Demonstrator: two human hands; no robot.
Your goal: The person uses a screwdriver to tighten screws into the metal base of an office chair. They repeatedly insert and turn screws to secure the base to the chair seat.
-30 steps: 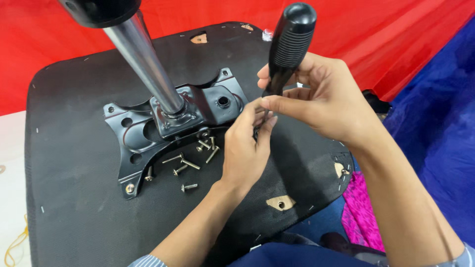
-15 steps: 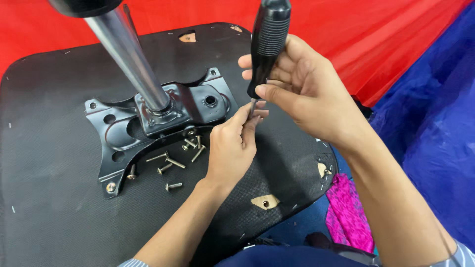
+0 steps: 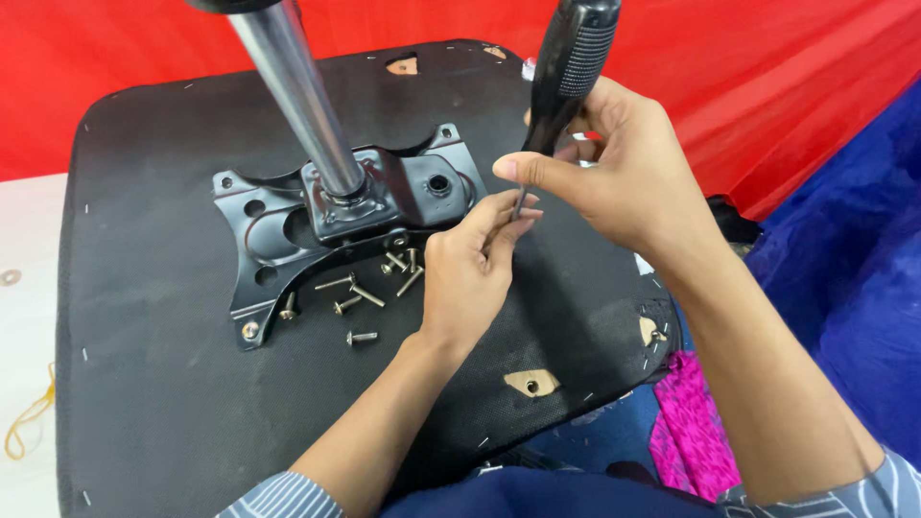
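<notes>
At centre frame the left hand (image 3: 470, 273) pinched the thin metal shaft of the screwdriver (image 3: 568, 77), its grip closed around the tip. Just above, right of centre, the right hand (image 3: 614, 168) wrapped shut around the black handle, holding the tool upright. Loose screws (image 3: 369, 293) lay left of them on the black seat underside (image 3: 144, 384), beside the metal mounting plate (image 3: 278, 225) and chrome column (image 3: 293, 86) at upper left.

A red cloth (image 3: 767, 67) hangs behind; blue fabric (image 3: 854, 288) lies alongside.
</notes>
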